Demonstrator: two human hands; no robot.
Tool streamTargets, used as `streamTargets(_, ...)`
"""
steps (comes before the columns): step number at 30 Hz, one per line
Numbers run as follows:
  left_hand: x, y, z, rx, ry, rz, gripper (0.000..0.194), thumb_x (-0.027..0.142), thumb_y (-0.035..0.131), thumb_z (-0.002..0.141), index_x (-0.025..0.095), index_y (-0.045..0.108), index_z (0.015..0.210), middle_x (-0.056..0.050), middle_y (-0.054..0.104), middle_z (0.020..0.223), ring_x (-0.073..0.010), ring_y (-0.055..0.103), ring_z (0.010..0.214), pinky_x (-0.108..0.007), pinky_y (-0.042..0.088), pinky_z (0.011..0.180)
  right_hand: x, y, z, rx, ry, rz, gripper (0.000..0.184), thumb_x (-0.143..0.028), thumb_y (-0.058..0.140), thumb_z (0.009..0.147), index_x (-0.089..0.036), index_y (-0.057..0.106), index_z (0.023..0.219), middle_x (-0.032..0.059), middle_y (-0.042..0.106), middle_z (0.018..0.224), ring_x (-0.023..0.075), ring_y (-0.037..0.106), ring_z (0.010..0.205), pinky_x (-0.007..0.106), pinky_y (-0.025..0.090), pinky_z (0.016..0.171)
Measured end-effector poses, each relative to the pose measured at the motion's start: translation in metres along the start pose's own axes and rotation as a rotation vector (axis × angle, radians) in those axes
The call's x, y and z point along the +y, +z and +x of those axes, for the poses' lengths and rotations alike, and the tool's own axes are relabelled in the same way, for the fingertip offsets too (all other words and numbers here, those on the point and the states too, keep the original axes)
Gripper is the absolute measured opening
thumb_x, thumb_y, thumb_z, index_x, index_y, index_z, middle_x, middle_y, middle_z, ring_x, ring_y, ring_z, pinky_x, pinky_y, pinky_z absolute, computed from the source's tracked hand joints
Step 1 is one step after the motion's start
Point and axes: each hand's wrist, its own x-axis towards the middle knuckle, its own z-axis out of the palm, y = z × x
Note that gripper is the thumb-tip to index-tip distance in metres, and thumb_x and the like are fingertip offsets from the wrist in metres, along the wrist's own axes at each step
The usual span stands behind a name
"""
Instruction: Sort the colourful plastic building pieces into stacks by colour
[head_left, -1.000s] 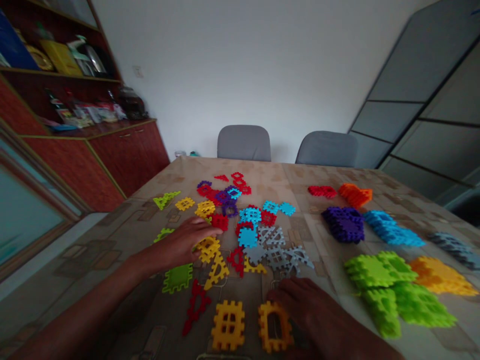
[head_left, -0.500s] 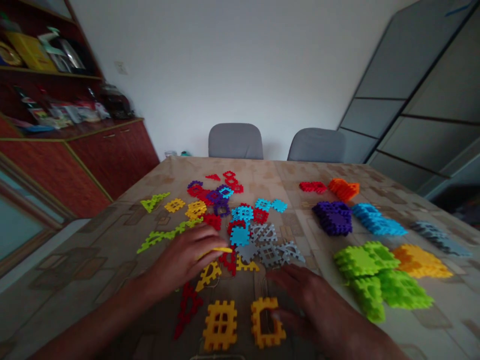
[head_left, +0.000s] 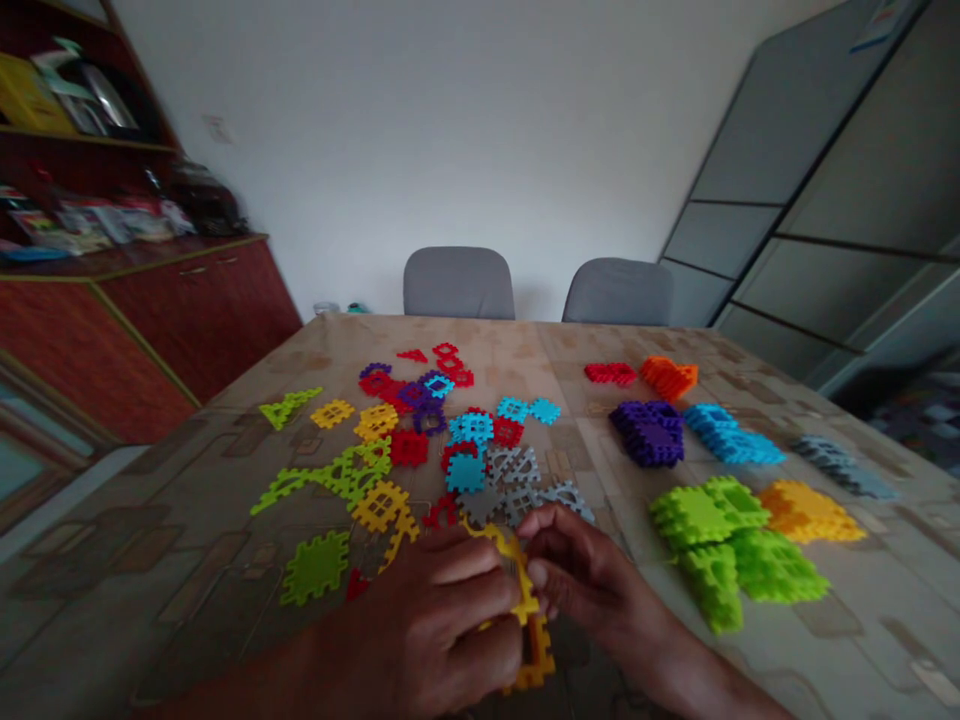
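Observation:
My left hand [head_left: 427,625] and my right hand [head_left: 577,570] meet at the near edge of the pile. Both grip a yellow triangular waffle block [head_left: 510,565], which looks joined to a yellow frame block [head_left: 537,652]. My right fingertips pinch the triangular block near its middle. Its far end runs into my left fingers. Beyond my left hand lie a flat lime-green block [head_left: 315,567], a yellow square block [head_left: 379,506] and linked lime-green triangles [head_left: 337,475]. Grey blocks [head_left: 510,465] lie just above my right hand.
Sorted stacks stand on the patterned tablecloth [head_left: 225,490] to the right: purple [head_left: 645,433], blue [head_left: 731,445], lime green [head_left: 705,515] and yellow [head_left: 806,512]. Mixed blocks fill the middle. Grey chairs [head_left: 457,284] stand beyond the far edge.
My hands have come together over the near blocks, and the yellow frame block is lifted between them. The view has swung slightly left. The lime-green pieces now show as a longer linked chain.

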Motion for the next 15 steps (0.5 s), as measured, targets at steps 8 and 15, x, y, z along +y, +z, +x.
streamTargets(8,0.000,-0.021,-0.020,-0.048,-0.111,-0.030,0.025,0.040,0.047,0.109,0.025,0.064,0.117,-0.002,0.077,0.111,-0.0183,0.070,0.099,-0.029,0.051,0.093,-0.010,-0.010,-0.007,-0.076,0.061,0.003,0.037,-0.052,0.071,0.088,-0.022,0.054,0.100,-0.0053,0.047,0.077,0.0106,0.039,0.065,0.024,0.033,0.061)
streamTargets(15,-0.012,-0.004,-0.055,-0.094,-0.295,-0.007,0.026,0.037,0.045,0.108,0.027,0.065,0.122,-0.003,0.075,0.117,-0.0205,0.069,0.104,-0.028,0.054,0.094,-0.002,-0.007,-0.007,-0.027,0.156,-0.297,0.013,-0.025,0.066,0.079,-0.020,0.055,0.085,-0.0073,0.049,0.066,0.0082,0.040,0.056,0.020,0.030,0.052)
